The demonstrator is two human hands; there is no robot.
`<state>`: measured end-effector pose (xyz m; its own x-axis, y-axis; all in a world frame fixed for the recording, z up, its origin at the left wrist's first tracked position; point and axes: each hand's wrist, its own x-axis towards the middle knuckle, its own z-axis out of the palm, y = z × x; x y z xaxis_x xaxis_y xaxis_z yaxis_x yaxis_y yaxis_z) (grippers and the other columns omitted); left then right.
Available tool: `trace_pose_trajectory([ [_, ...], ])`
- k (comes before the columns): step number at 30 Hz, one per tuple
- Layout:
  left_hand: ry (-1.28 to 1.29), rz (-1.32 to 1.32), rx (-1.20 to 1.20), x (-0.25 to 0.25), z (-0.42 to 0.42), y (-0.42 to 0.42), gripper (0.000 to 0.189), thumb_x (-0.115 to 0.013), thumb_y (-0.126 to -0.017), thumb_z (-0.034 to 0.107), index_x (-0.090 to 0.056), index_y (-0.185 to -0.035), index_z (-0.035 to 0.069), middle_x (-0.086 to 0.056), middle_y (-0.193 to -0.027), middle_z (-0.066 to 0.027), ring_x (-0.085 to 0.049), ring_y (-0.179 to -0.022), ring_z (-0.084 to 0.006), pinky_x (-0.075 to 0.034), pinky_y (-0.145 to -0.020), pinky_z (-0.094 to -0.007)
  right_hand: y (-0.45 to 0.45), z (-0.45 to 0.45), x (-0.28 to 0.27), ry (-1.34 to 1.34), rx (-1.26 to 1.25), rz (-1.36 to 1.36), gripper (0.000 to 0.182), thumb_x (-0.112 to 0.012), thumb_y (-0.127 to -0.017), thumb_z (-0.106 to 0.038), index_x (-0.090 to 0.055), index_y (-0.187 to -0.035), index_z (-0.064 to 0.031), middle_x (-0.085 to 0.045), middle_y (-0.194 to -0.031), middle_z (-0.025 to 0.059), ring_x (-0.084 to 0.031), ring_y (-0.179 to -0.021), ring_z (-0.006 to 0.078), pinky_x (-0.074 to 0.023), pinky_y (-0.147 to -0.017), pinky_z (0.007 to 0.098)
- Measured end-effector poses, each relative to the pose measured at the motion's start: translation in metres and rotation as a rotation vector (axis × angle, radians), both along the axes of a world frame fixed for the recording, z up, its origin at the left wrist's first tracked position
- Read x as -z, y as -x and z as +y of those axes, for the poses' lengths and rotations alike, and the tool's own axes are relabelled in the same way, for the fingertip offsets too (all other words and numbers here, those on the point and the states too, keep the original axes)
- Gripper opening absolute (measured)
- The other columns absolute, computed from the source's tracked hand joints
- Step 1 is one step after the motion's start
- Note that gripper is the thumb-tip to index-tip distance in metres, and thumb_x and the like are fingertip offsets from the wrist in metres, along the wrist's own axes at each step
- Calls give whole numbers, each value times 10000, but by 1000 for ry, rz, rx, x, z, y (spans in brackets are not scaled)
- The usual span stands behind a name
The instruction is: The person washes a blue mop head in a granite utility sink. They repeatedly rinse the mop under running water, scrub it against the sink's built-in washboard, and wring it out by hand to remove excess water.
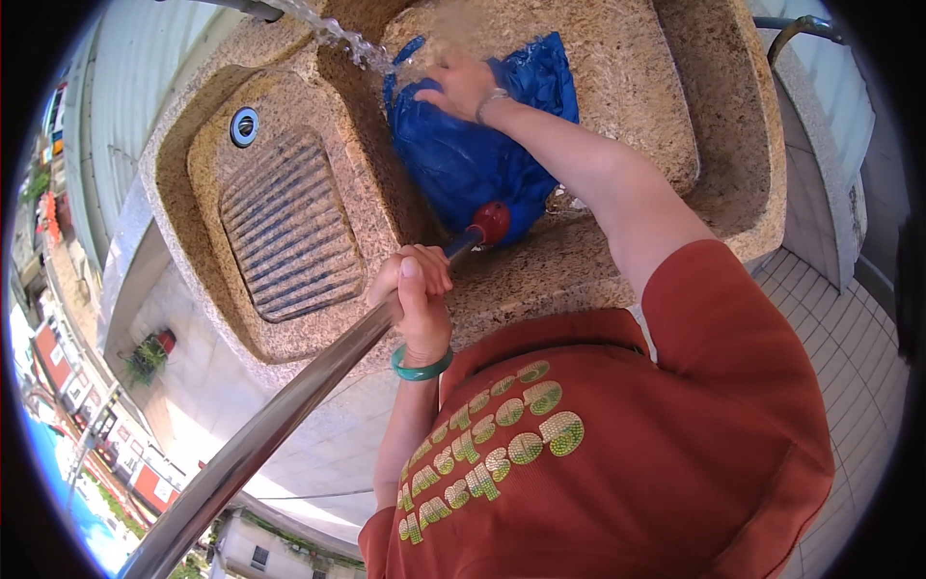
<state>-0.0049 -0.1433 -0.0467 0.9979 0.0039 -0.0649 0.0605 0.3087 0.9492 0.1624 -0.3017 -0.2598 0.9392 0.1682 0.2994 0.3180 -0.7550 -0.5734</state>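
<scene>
My left hand [419,293], with a green bangle at its wrist, is wrapped around a shiny metal pole [282,412]. The pole slants from the lower left up to the sink, where its red ball-shaped end [493,221] rests against a wet blue cloth [463,159]. That cloth lies bunched in the deep basin of a speckled stone sink [752,130]. On top of the cloth is my right hand [463,85], its thumb apart from the blurred fingers; whether they grip the fabric is unclear. A stream of water [347,40] falls beside this hand.
Left of the basin is a shallower stone section with a ribbed washboard [293,228] and a metal drain [244,127]. A grey spout [257,9] juts in at the top. A potted plant [148,354] stands at the lower left, and tiled floor [832,340] lies at the right.
</scene>
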Motion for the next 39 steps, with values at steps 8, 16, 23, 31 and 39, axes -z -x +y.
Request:
trace_pose_trajectory([
  [8,3,-8,-45,2,1,5,322,-431,-900,108,-373,-589,46,-400,-543,-52,-396,-504,-147,-363,-558,-309,70,-2,-44,181,-294,95,263,-615,-761,-363,-594,-716,-105,-571,-833,88,-544,-778,308,-431,-645,413],
  [16,26,0,-29,2,-5,1,325,-433,-910,90,-389,-591,45,-402,-537,-46,-402,-506,-144,-360,-551,-305,36,8,-30,-27,-15,-86,278,-620,-775,-341,-562,-720,-75,-549,-796,120,-548,-771,317,-439,-642,408],
  [23,28,-7,-4,6,-1,3,318,-426,-907,86,-387,-594,47,-406,-534,-48,-405,-509,-145,-369,-559,-303,50,-4,-18,117,-162,55,242,-609,-781,-331,-575,-767,-91,-547,-752,113,-549,-702,329,-443,-623,435],
  [31,-303,160,-20,-6,1,9,106,-549,-878,67,-466,-818,39,-546,-795,-88,-543,-761,-171,-439,-782,-332,-11,-7,-44,-142,236,336,335,-532,-835,-397,-651,-827,-83,-642,-817,167,-611,-799,329,-478,-729,417],
  [39,132,183,-63,-3,8,12,231,-491,-933,185,-414,-750,65,-478,-638,-61,-502,-689,-166,-410,-745,-321,38,-122,-15,167,653,688,822,-405,-787,-683,-447,-1256,-10,-477,-1221,285,-477,-1137,393,-385,-959,409],
])
